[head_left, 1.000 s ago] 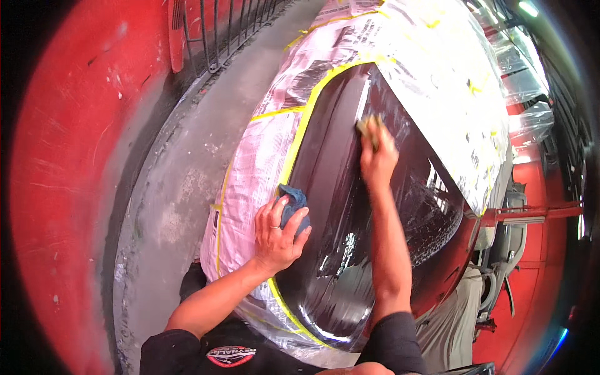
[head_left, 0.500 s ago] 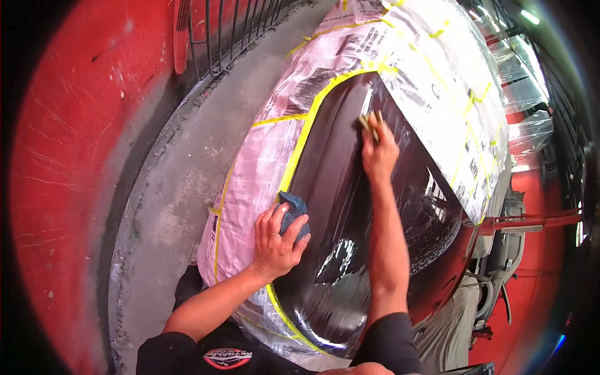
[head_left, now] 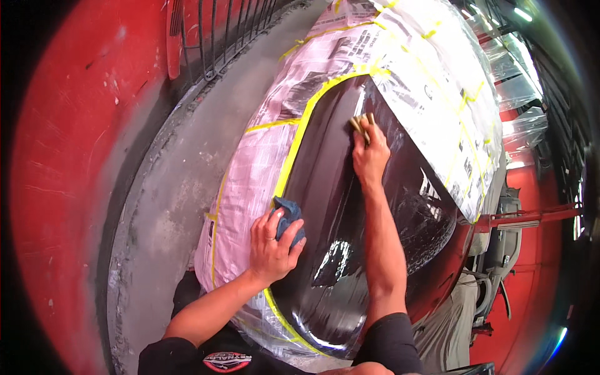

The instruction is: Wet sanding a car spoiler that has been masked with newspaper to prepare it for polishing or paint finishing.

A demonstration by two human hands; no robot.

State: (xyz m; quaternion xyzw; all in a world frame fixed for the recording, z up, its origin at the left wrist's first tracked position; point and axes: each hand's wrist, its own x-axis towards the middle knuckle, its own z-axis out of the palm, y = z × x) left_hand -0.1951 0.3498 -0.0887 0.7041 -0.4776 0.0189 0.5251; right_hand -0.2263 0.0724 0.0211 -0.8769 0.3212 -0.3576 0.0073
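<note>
A wet, glossy dark car body panel (head_left: 322, 172) is bordered by yellow masking tape (head_left: 289, 164) and newspaper (head_left: 261, 156). Near the panel's far end, my right hand (head_left: 371, 157) pinches a folded tan piece, apparently sandpaper (head_left: 361, 123), against the surface. My left hand (head_left: 274, 249) rests at the panel's left edge, by the tape, its fingers curled over a crumpled dark blue cloth (head_left: 287, 214). The cloth touches the panel; part of it is hidden beneath the fingers. Whitish wet streaks and droplets lie on the panel's right side.
More taped newspaper (head_left: 431, 94) covers the car beyond the panel. To the left are a grey concrete floor (head_left: 169, 187), a red wall (head_left: 69, 156) and a dark metal grille (head_left: 219, 37). At right stand a red bar (head_left: 531, 219), car parts (head_left: 500, 262) and a draped sheet (head_left: 451, 319).
The view has shifted slightly to the left. My right hand and the folded piece have moved a little left and nearer on the panel. My left hand stays on the cloth.
</note>
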